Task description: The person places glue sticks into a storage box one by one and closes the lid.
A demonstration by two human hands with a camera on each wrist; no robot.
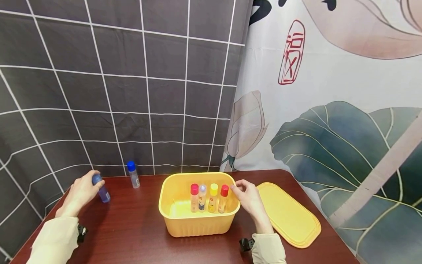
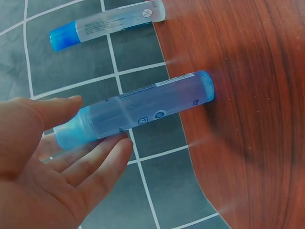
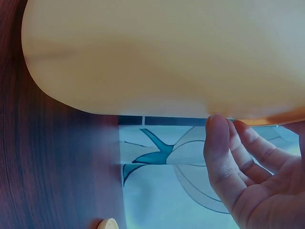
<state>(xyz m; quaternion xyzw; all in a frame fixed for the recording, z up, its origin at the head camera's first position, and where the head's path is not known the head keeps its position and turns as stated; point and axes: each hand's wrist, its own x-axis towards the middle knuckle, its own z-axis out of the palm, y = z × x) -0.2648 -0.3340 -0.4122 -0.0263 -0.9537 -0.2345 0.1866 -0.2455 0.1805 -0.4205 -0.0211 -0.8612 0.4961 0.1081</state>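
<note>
A purple-tinted glue bottle (image 1: 104, 193) with a blue cap stands at the left of the table, leaning slightly. My left hand (image 1: 82, 189) holds it at the cap, thumb on one side and fingers on the other, as the left wrist view shows the bottle (image 2: 147, 105). Nearby stands a clear glue bottle (image 1: 134, 178) with a blue cap. My right hand (image 1: 248, 198) pinches the right rim of a yellow plastic box (image 1: 197, 225). Inside that box, a row of small bottles (image 1: 212, 200) with red, white and yellow caps stands toward the right.
The yellow lid (image 1: 290, 216) lies flat on the brown table (image 1: 132, 227), right of the box. A dark gridded curtain (image 1: 115, 91) hangs behind the table, and a white cloth with lotus prints (image 1: 257, 73) hangs at the right.
</note>
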